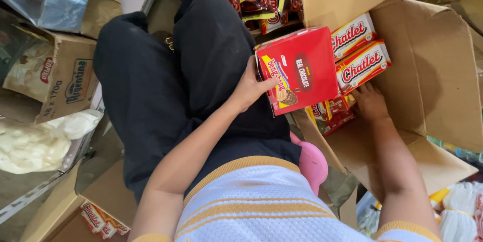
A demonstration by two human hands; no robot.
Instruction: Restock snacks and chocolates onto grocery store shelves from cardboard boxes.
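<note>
Head view, looking down at your lap. Landmark: the open cardboard carton (427, 71) at the right of your knees. Your left hand (250, 88) grips the red flat box (298, 68) by its near edge, thumb across the printed face, fingers hidden behind it; the box is held tilted over the carton's near-left rim. Your right hand (371, 102) reaches inside the carton, fingers spread and pressed on the packs at its bottom, just below two red-and-white boxes (359, 51) lying side by side against the carton's left wall; whether it pinches anything you cannot tell. Step in hand, as judged: sorting boxes at the carton, one lifted, another being felt for. The next move calls for a firm hold on the red box and a free slot inside the carton; a pink object (312, 161) sits beside the carton's near corner.
</note>
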